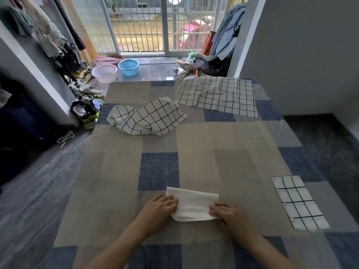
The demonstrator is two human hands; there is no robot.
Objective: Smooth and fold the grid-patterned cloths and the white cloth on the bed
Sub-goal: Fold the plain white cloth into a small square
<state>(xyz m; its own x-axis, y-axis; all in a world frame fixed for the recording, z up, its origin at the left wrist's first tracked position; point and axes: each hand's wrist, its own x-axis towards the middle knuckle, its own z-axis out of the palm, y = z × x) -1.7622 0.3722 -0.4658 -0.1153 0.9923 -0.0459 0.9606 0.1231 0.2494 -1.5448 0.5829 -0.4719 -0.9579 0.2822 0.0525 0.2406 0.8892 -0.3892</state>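
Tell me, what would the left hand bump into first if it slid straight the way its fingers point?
Probably the right hand: the left hand points rightward across the folded white cloth.

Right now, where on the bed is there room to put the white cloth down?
The widest bare stretch lies mid-bed, between the white cloth and the crumpled grid cloth. The bed's left side is bare too. The far end is crowded by the spread grid cloth; the folded grid cloth takes the right edge.
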